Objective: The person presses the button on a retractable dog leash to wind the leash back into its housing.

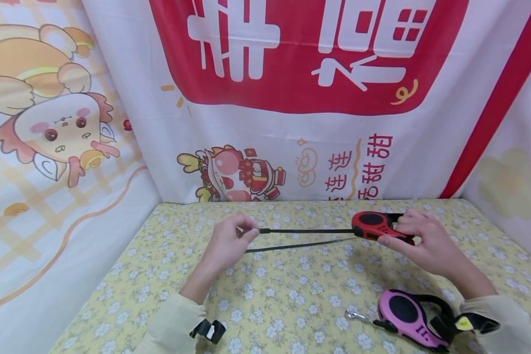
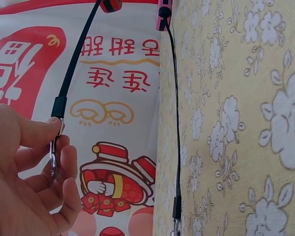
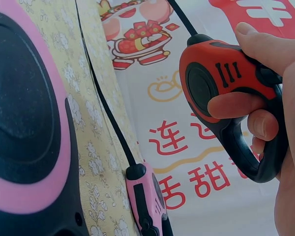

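Observation:
My right hand [image 1: 429, 243] grips a red and black retractable dog leash [image 3: 231, 73] by its handle, with fingers through the loop. From it a black strap [image 1: 309, 231] runs straight and taut across to the left. At the strap's end, my left hand [image 1: 230, 241] pinches the silver metal clip [image 2: 53, 160] between thumb and fingers. Below the taut strap, a second black strap [image 1: 292, 246] stretches along the table. The right wrist view shows this lower strap coming out of a pink leash [image 3: 146, 196], which the red leash and right hand hide in the head view.
Another pink and black retractable leash [image 1: 407, 314] lies at the front right by the right forearm, its metal clip [image 1: 356, 314] pointing left. A floral cloth [image 1: 283, 295] covers the table. Printed curtains [image 1: 292, 123] hang behind it and at both sides.

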Available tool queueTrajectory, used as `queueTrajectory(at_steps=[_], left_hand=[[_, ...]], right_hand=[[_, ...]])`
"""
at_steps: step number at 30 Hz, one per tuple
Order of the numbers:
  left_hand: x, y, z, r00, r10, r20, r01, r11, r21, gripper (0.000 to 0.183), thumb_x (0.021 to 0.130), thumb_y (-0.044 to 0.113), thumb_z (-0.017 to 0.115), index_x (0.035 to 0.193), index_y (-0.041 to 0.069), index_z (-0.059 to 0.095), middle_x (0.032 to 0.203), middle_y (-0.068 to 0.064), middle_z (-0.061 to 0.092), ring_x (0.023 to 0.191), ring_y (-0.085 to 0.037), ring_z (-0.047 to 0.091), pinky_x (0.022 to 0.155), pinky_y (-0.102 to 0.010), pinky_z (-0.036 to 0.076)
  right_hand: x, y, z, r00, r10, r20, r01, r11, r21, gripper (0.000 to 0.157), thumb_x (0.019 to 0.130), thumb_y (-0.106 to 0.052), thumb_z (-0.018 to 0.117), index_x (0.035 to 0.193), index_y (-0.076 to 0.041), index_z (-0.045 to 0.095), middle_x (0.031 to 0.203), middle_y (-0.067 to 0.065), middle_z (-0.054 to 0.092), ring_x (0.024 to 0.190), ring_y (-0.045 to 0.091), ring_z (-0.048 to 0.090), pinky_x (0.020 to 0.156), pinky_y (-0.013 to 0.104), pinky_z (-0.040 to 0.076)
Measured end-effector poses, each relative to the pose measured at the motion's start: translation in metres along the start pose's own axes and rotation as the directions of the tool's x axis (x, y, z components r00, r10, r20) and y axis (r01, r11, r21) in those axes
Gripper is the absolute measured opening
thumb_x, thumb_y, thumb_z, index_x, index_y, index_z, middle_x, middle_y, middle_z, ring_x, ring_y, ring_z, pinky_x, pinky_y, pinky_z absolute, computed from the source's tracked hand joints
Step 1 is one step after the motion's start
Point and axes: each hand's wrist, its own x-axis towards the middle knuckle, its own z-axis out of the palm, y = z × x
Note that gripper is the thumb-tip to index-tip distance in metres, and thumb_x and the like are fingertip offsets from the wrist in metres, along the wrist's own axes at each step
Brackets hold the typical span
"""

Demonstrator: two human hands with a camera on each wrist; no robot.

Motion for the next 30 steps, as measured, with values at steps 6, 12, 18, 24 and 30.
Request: queueTrajectory(at_steps=[6,12,18,24,30], left_hand=[[0.0005,-0.0014,0.0014,1.000,0.004,0.004,-0.005,1.000,0.018,0.003,0.101,0.017,0.072,0.104,0.019,0.073,0.100,0.000,0.073,0.086,-0.017,0.063,0.074,-0.031,0.053],[0.0003,-0.0009,0.0014,1.000,-0.005,0.006,0.005,1.000,0.016,0.003,0.102,0.018,0.071,0.104,0.019,0.073,0.100,0.000,0.072,0.087,-0.017,0.063,0.075,-0.031,0.053],[0.0009,-0.0006,0.0022,1.000,-0.004,0.004,0.004,1.000,0.019,0.004,0.101,0.018,0.073,0.104,0.021,0.073,0.099,0.001,0.072,0.086,-0.017,0.063,0.074,-0.031,0.053],[0.0012,-0.0011,0.0035,1.000,0.010,0.002,-0.011,0.999,0.030,0.003,0.101,0.019,0.072,0.104,0.020,0.074,0.098,0.001,0.073,0.084,-0.017,0.061,0.073,-0.032,0.052],[-0.0001,-0.0012,0.0038,1.000,0.022,0.001,-0.022,0.999,0.034,0.003,0.101,0.018,0.072,0.103,0.020,0.073,0.098,0.002,0.073,0.083,-0.016,0.060,0.073,-0.032,0.051]], right_hand=[[0.0010,0.0002,0.0014,1.000,-0.023,0.002,0.023,1.000,0.010,0.036,0.080,-0.019,0.092,0.068,-0.036,0.063,0.069,-0.018,0.047,0.078,0.001,0.037,0.074,0.027,0.025],[0.0011,0.0002,0.0017,1.000,-0.025,-0.001,0.025,1.000,0.008,0.036,0.080,-0.019,0.092,0.067,-0.036,0.062,0.069,-0.018,0.047,0.079,0.001,0.037,0.074,0.027,0.025],[0.0008,-0.0005,0.0017,1.000,-0.019,0.007,0.019,1.000,0.007,0.040,0.081,-0.020,0.091,0.064,-0.035,0.058,0.067,-0.017,0.042,0.078,0.001,0.035,0.078,0.028,0.021],[0.0010,-0.0010,0.0023,1.000,-0.010,0.015,0.010,1.000,0.011,0.044,0.082,-0.021,0.091,0.063,-0.036,0.054,0.067,-0.016,0.038,0.079,0.001,0.035,0.081,0.029,0.020],[0.0011,-0.0015,0.0031,1.000,-0.024,0.007,0.024,0.999,0.034,0.048,0.081,-0.019,0.091,0.061,-0.035,0.050,0.065,-0.011,0.038,0.077,0.002,0.034,0.082,0.029,0.018]])
